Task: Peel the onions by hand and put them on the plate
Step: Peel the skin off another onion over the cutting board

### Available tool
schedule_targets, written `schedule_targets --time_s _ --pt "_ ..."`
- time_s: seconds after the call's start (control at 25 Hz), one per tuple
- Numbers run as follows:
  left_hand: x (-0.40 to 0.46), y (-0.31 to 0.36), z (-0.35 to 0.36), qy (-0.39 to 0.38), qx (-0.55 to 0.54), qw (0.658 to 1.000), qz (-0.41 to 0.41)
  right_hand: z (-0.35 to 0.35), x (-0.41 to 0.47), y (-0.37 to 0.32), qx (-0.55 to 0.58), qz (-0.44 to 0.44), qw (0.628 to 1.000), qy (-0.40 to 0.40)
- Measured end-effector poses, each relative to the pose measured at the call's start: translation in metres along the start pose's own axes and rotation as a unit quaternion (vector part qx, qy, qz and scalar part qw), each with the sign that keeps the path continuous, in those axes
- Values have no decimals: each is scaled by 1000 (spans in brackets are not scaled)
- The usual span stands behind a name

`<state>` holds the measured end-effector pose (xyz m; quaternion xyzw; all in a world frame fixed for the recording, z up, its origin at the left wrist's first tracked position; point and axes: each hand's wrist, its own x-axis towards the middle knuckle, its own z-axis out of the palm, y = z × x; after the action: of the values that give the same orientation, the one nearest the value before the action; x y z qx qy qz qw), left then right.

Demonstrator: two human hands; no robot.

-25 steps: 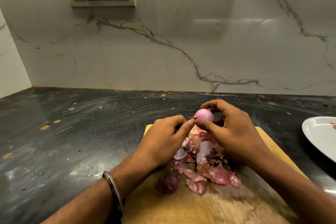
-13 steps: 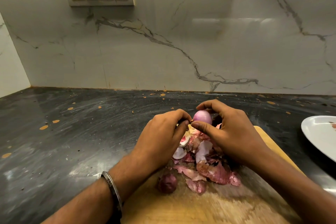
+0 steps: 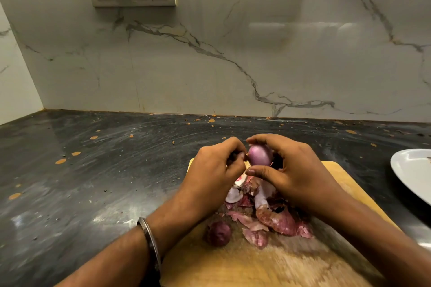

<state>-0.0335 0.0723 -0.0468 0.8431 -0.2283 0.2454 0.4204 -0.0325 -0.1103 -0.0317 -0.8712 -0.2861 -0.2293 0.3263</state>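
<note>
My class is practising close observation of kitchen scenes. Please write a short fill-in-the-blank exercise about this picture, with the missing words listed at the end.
1. Both hands hold a small purple onion above a wooden cutting ____.
2. The pile of pink onion skins lies on the board, below the ____ hand.
3. A metal bangle sits on the ____ wrist.
4. The white plate rests on the dark countertop at the ____ edge of the view.

Missing words: board; right; left; right
</note>
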Motion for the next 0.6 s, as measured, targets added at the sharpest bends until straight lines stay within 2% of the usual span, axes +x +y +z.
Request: schedule_targets --time_s 0.16,0.24,0.36,0.48,0.6 --pt "2 1 -2 -17 -125 990 -56 0 0 -1 45 -11 998 34" --pt "4 2 -3 -41 -212 972 -91 0 0 -1 64 -11 997 43" --pt "4 3 -2 -63 -340 927 -148 0 1 -1 108 -5 993 49" --pt "5 5 0 -71 -461 862 -198 -1 1 -1 144 -18 988 54" --pt "6 6 -2 -92 -532 810 -228 -1 2 -2 223 -22 973 54"
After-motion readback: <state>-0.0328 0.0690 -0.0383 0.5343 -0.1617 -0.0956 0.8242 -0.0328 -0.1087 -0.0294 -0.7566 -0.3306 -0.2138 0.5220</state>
